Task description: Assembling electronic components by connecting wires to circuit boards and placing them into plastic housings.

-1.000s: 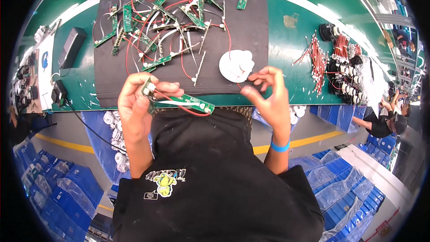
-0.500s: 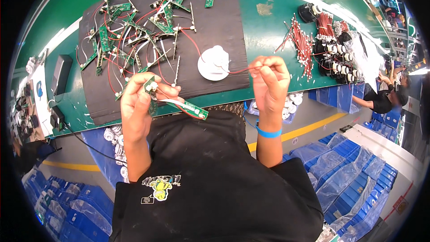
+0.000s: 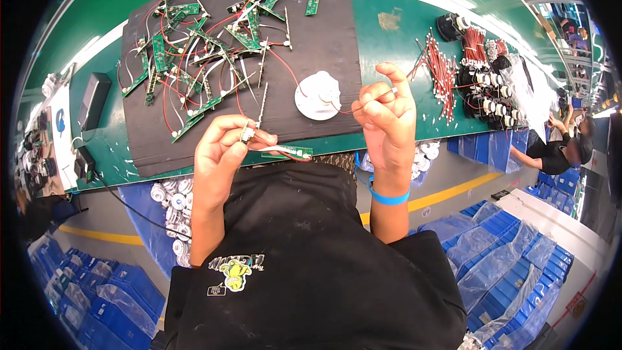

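My left hand, closed, pinches a green circuit board edge-on, with a small white connector showing at the fingertips. A second green board strip hangs to the right of those fingers, joined by white and red wires. My right hand is closed on a thin red wire, its index finger raised; a small pale tip shows by the fingers. That wire runs left to a round white plastic housing, which rests on the black mat between my hands.
A tangle of wired green boards covers the mat's left part. Red wires and black-and-white round parts lie at the right of the green table. A black box stands at left. Blue bins sit below; a co-worker is at right.
My left hand has moved a little right and turned the board edge-on. My right hand's index finger has lifted, and the wire's tip now shows. The whole view has shifted slightly.
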A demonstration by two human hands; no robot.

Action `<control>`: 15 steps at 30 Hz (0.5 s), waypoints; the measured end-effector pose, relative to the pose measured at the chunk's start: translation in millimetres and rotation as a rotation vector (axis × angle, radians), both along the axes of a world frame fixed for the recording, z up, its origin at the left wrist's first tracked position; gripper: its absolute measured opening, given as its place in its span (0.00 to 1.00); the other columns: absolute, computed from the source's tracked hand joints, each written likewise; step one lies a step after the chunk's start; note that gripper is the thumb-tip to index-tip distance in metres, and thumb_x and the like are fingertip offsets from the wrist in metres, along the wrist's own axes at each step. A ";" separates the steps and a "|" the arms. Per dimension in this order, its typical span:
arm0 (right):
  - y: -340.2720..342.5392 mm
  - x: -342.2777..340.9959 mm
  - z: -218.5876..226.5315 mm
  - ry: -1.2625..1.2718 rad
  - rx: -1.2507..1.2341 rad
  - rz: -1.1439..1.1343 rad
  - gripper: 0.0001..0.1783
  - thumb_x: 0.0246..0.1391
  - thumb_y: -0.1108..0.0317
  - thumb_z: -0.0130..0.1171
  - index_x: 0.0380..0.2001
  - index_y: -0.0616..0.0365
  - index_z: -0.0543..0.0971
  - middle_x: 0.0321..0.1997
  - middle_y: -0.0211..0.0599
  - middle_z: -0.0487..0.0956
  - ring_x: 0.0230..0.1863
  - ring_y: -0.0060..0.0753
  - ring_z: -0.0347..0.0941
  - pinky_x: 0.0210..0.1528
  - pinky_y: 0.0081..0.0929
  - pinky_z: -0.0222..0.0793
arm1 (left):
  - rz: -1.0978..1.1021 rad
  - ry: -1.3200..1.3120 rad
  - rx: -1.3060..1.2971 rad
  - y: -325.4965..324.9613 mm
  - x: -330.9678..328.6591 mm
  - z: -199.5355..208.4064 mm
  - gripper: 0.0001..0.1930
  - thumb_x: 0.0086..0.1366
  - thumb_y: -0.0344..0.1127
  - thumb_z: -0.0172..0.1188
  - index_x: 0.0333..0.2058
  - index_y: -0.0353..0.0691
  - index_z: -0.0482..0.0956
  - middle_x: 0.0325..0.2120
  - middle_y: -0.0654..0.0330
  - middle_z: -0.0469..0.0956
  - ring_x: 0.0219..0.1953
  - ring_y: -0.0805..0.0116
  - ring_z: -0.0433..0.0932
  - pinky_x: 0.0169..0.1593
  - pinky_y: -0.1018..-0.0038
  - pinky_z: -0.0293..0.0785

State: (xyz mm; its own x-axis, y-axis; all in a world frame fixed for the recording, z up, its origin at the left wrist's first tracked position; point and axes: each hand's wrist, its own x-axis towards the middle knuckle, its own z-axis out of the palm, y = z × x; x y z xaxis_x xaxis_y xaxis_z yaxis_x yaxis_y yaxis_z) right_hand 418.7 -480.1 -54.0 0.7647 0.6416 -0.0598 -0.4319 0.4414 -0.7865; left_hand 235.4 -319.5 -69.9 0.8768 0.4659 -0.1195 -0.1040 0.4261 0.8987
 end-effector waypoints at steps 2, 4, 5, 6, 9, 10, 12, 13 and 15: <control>-3.7 -1.0 -5.6 0.090 0.092 0.014 0.21 0.48 0.80 0.59 0.47 0.62 0.68 0.31 0.40 0.77 0.27 0.21 0.69 0.28 0.18 0.65 | -0.032 -0.010 -0.016 -1.1 1.8 0.5 0.17 0.64 0.39 0.54 0.44 0.32 0.66 0.34 0.47 0.78 0.39 0.56 0.79 0.54 0.55 0.69; -4.9 -5.8 -6.0 0.084 0.094 -0.028 0.16 0.51 0.78 0.56 0.44 0.62 0.69 0.31 0.40 0.77 0.25 0.20 0.68 0.25 0.18 0.62 | -0.050 -0.014 -0.016 -1.5 2.8 2.7 0.17 0.64 0.39 0.54 0.45 0.32 0.66 0.34 0.47 0.78 0.40 0.55 0.79 0.54 0.56 0.69; -5.6 -8.1 -5.4 0.081 0.097 -0.067 0.12 0.53 0.77 0.54 0.42 0.62 0.70 0.31 0.41 0.76 0.24 0.19 0.66 0.23 0.17 0.59 | -0.067 -0.017 -0.016 -1.7 3.1 3.4 0.17 0.64 0.38 0.54 0.45 0.32 0.66 0.34 0.47 0.78 0.41 0.54 0.79 0.54 0.56 0.69; -6.4 -9.2 -4.4 0.080 0.096 -0.065 0.12 0.53 0.77 0.54 0.42 0.62 0.70 0.31 0.41 0.76 0.24 0.19 0.66 0.23 0.17 0.59 | -0.065 -0.018 -0.017 -2.3 3.0 3.3 0.17 0.64 0.38 0.54 0.45 0.32 0.66 0.34 0.47 0.78 0.41 0.54 0.79 0.54 0.56 0.69; -7.0 -12.9 0.8 -0.051 0.036 -0.118 0.05 0.57 0.74 0.50 0.36 0.63 0.71 0.29 0.42 0.76 0.21 0.20 0.66 0.20 0.16 0.59 | -0.076 -0.046 0.030 -3.4 3.4 3.0 0.15 0.65 0.36 0.51 0.45 0.31 0.66 0.36 0.46 0.78 0.43 0.54 0.78 0.55 0.58 0.68; -5.4 -14.4 6.3 -0.103 -0.040 -0.126 0.05 0.58 0.73 0.50 0.35 0.63 0.71 0.27 0.41 0.75 0.19 0.20 0.66 0.19 0.15 0.58 | -0.073 -0.043 0.057 -3.4 4.0 4.6 0.14 0.64 0.31 0.51 0.46 0.30 0.66 0.39 0.46 0.78 0.44 0.58 0.78 0.53 0.63 0.69; -5.1 -18.1 12.2 -0.149 -0.115 -0.123 0.05 0.59 0.72 0.49 0.33 0.63 0.70 0.25 0.40 0.75 0.18 0.20 0.65 0.17 0.15 0.57 | -0.059 -0.032 0.084 -5.7 5.4 8.3 0.13 0.64 0.27 0.51 0.47 0.29 0.67 0.41 0.45 0.77 0.45 0.61 0.77 0.51 0.68 0.71; -7.1 -19.5 13.7 -0.203 -0.181 -0.110 0.05 0.59 0.72 0.48 0.32 0.63 0.70 0.24 0.39 0.74 0.17 0.21 0.66 0.17 0.15 0.57 | -0.012 -0.015 0.150 -9.1 7.3 10.6 0.14 0.64 0.25 0.51 0.47 0.29 0.67 0.42 0.46 0.77 0.45 0.64 0.77 0.51 0.70 0.70; -8.2 -26.5 19.8 -0.291 -0.362 -0.118 0.06 0.59 0.71 0.50 0.29 0.61 0.70 0.20 0.37 0.73 0.16 0.22 0.66 0.16 0.18 0.59 | 0.041 -0.015 0.262 -13.1 12.0 14.7 0.15 0.62 0.23 0.54 0.47 0.29 0.67 0.43 0.48 0.77 0.46 0.68 0.76 0.51 0.74 0.70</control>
